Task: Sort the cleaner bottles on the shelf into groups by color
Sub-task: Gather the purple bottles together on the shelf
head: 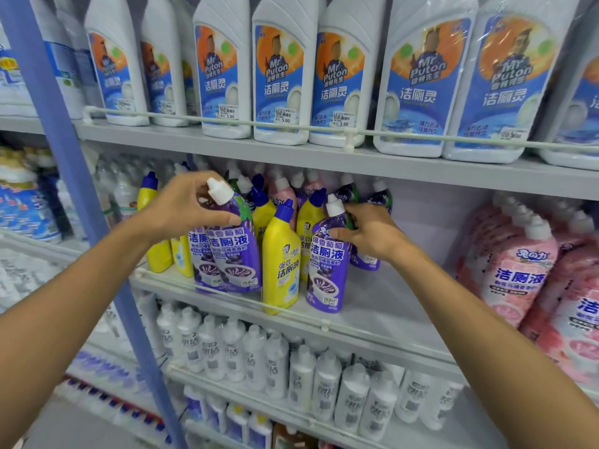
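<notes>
Between the left hand [189, 205] and the right hand [368, 236], a front yellow bottle [280, 270] with a blue cap is standing upright on the middle shelf [389, 306], just behind its front rail. The left hand is curling its fingers and thumb round the neck of the left purple bottle [238, 254], just under its white cap, and that bottle is leaning slightly toward the right hand. Whether its base is resting on the shelf, I cannot tell. A second purple bottle [202, 264] is standing tight against it, beneath the left wrist. The right hand is gripping the neck and shoulder of the right purple bottle [327, 270], thumb in front and fingers wrapping behind. This bottle is sitting just beside the front yellow bottle. Behind both hands, more yellow bottles [308, 218] are standing mixed with pink and purple ones. Out past the right hand, well apart from it, a group of pink bottles [525, 270] is filling the far end of the same shelf. Above the hands, large white bottles [282, 76] with blue labels are lining the upper shelf. Below the hands, small white bottles [301, 371] are crowding the lower one. A blue upright post [64, 157] is running down beyond the left forearm.
</notes>
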Demonstrator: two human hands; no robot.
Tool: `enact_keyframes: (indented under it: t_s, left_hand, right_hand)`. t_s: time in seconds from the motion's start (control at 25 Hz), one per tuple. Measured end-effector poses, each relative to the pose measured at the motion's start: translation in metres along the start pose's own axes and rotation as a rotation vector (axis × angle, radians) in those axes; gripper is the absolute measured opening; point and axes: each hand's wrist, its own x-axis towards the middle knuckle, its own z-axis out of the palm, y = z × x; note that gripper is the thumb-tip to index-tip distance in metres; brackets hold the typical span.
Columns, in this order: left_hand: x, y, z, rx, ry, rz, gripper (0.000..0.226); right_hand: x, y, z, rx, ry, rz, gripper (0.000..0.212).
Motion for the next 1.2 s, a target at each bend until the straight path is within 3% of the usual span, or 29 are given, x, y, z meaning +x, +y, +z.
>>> enact_keyframes:
  t_s: [0.44,0.72,0.88,1.04,1.12,1.2]
  left_hand:
    - [-0.006,0.096,0.034,-0.078,-0.144,0.083,0.034]
    - [0.041,0.084,0.136,-0.033,-0.116,0.111,0.044]
    - [0.062,0.056,0.182,-0.023,-0.139,0.075,0.051]
    - [0.059,0.040,0.208,-0.135,-0.081,0.025,0.061]
    - [0.041,0.035,0.222,-0.054,-0.031,0.000,0.080]
    - [0.018,0.025,0.238,0.009,0.040,-0.092,0.084]
  right_hand:
    - [-0.036,0.034,-0.035,-0.140,0.040,-0.054,0.040]
    - [-0.054,0.066,-0.058,-0.107,0.040,-0.001,0.043]
    - [-0.064,0.076,-0.055,-0.041,0.134,-0.001,0.051]
    - [-0.086,0.092,-0.015,0.173,0.232,0.172,0.063]
    - [-0.101,0.107,0.017,0.176,0.210,0.261,0.062]
    - [-0.113,0.115,0.039,0.186,0.175,0.321,0.057]
